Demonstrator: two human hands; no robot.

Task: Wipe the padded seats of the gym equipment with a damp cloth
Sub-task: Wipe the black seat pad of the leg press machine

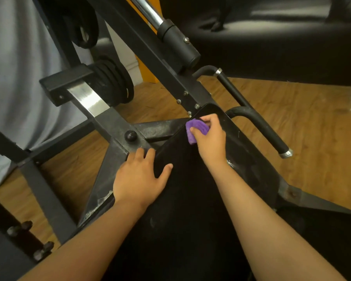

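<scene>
A long black padded seat (pixel 182 179) runs from the bottom of the view up to the middle. My right hand (pixel 210 138) grips a folded purple cloth (pixel 195 128) and holds it against the pad's far left corner. My left hand (pixel 139 176) rests on the pad's left edge, its thumb on the pad and its fingers over the side against the dark metal frame (pixel 114 126). Both forearms reach in from the bottom.
Black weight plates (pixel 111 82) hang on the frame at the upper left. Two black handle bars (pixel 257 122) stick out right of the pad. A chrome bar (pixel 148 11) slants overhead. Black upholstery (pixel 282 41) fills the upper right. Wood floor (pixel 312 138) lies around.
</scene>
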